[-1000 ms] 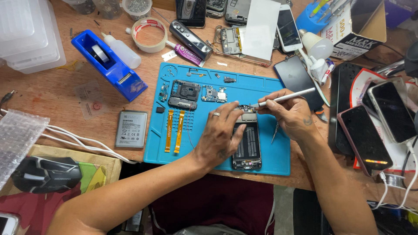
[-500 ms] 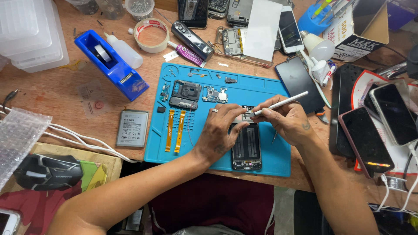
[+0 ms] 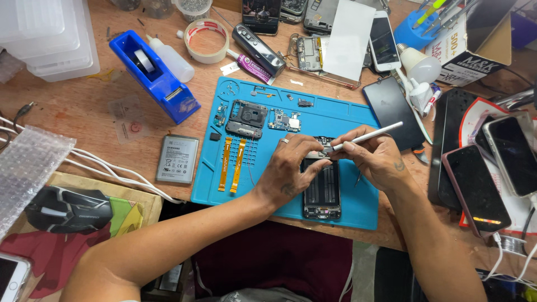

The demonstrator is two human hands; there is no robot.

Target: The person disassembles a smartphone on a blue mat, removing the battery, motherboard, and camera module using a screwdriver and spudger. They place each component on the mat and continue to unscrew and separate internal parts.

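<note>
An opened phone, back cover off, was laid on the blue repair mat, toward the mat's near-right part. The left hand was curled over the phone's top-left edge, fingers bent & pressing the frame, not fully closed. The right hand was closed in a pencil grip on a thin white-handled tool, its tip brought to the phone's top end, approx. where both hands met. On the mat's far part were seen a black frame piece & a small circuit board; two orange flex cables lay on the mat's left part. Just off the mat's left edge a grey battery was placed; a blue tape dispenser stood beyond it, off the mat's far-left corner.
</note>
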